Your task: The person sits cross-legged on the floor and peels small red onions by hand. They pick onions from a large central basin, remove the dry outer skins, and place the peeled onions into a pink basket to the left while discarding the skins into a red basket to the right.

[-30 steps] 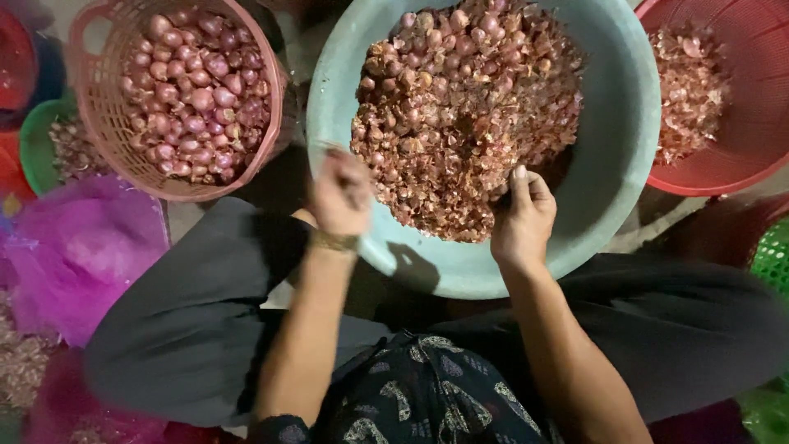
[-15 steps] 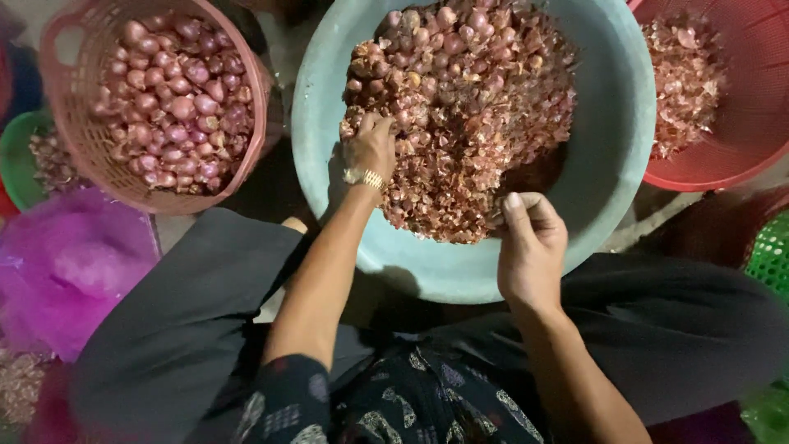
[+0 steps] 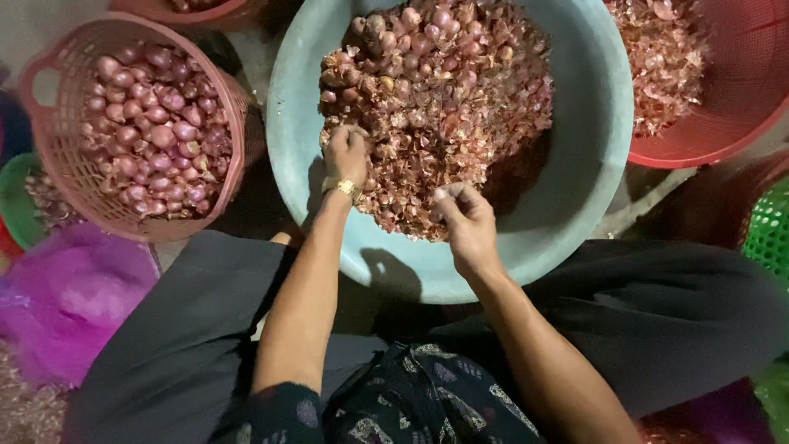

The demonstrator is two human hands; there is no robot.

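Landmark: I take the pale green basin (image 3: 575,205) as my reference.
Shallot heap (image 3: 444,99): fills the basin's middle; papery red-brown skins mixed with rounder purple-pink bulbs, bulbs thickest at the far side.
Left hand (image 3: 345,156): I see it resting on the heap's left edge, fingers curled down into the skins; whether it pinches anything I cannot tell.
Right hand (image 3: 467,220): at the heap's near edge, fingertips bunched together; what they hold I cannot tell.
Pink basket (image 3: 49,148): left of the basin, holding smooth peeled bulbs.
Red basket (image 3: 731,107): right of the basin, holding loose skins.
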